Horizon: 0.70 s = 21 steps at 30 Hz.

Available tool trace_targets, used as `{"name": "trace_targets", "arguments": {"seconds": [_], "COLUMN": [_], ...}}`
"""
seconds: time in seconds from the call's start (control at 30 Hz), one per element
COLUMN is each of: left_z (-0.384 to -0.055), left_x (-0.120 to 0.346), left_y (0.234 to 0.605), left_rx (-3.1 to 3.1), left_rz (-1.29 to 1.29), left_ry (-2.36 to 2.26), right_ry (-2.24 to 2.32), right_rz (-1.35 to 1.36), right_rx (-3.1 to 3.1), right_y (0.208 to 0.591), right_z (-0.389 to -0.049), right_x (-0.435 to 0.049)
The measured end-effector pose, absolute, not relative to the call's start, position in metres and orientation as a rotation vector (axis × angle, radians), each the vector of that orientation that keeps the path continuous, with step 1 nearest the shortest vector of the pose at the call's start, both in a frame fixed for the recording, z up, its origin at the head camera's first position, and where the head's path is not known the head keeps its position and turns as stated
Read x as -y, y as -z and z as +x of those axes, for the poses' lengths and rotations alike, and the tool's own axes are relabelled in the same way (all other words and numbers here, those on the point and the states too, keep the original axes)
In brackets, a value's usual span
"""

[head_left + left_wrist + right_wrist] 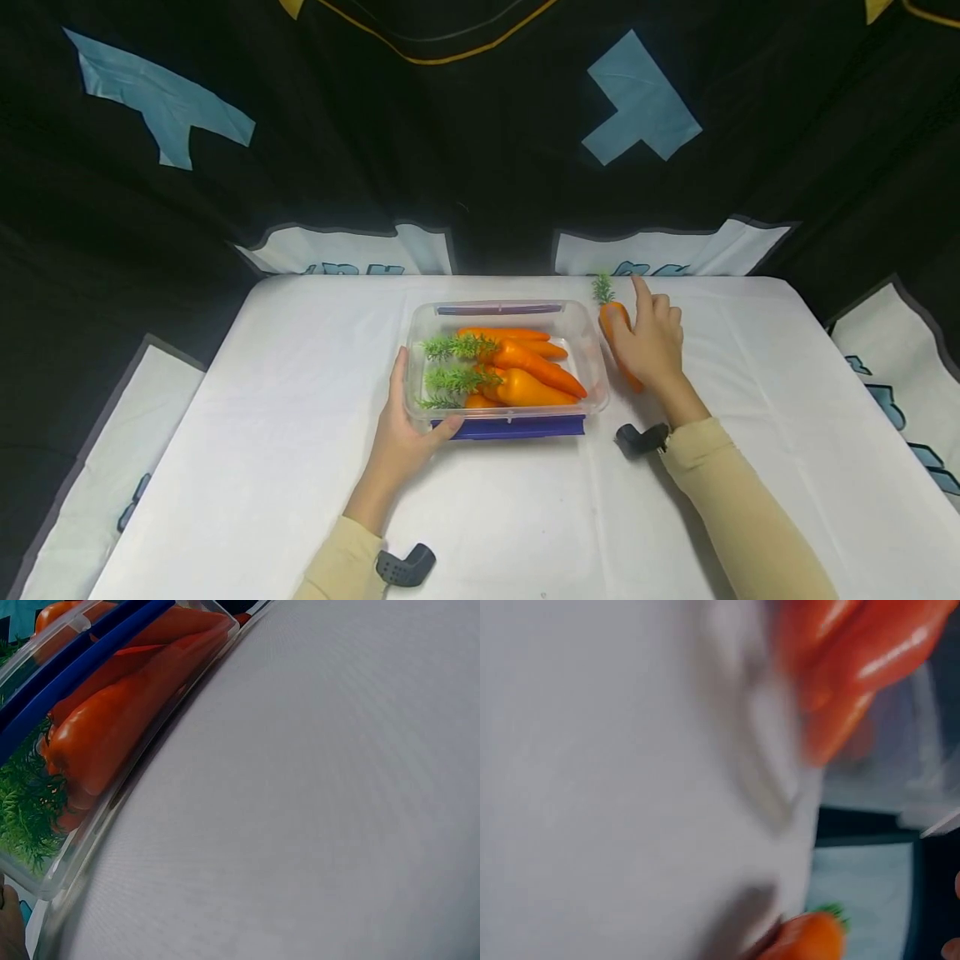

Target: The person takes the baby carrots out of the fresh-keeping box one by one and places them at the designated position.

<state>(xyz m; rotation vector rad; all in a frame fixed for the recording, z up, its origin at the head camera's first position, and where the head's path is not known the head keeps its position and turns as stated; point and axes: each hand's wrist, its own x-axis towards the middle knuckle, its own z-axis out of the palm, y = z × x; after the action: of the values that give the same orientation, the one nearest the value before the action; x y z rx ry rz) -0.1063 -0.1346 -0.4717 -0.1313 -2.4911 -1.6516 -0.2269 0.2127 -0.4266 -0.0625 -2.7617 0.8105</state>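
A clear plastic food container (pixel 596 387) with blue side latches holds several orange carrots (pixel 528 367) with green leafy tops (pixel 457 379). My left hand (pixel 405 442) grips its near left corner, the thumb along the front and the fingers up the left side. Just right of the container, a single carrot (pixel 615 321) lies outside it, its leafy top pointing away. My right hand (pixel 652 342) is over that carrot, the thumb across it and the index finger stretched forward. In the right wrist view, fingertips (pixel 952 949) show at the edge, apart from the carrot (pixel 806 941).
A white cloth (pixel 262 433) covers the table. Behind it hangs a black curtain (pixel 480 150) with blue and white patches. Dark wrist-worn devices stick out from the left sleeve (pixel 341 554) and the right sleeve (pixel 735 500).
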Motion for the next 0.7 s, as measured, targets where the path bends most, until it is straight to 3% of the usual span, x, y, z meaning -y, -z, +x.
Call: {"name": "trace_targets", "arguments": {"seconds": [0.43,0.7], "left_z": [-0.106,-0.106], "left_x": [0.134,0.134], "left_y": [0.472,0.474], "left_rx": [2.489,2.486], "left_rz": [-0.122,-0.126], "left_ry": [1.673,1.674], "right_ry": [-0.872,-0.688], "right_rz": [0.611,0.807], "right_rx": [2.713,2.838], "right_y": [0.383,0.377], "right_z": [-0.195,-0.185], "right_x": [-0.168,-0.148]}}
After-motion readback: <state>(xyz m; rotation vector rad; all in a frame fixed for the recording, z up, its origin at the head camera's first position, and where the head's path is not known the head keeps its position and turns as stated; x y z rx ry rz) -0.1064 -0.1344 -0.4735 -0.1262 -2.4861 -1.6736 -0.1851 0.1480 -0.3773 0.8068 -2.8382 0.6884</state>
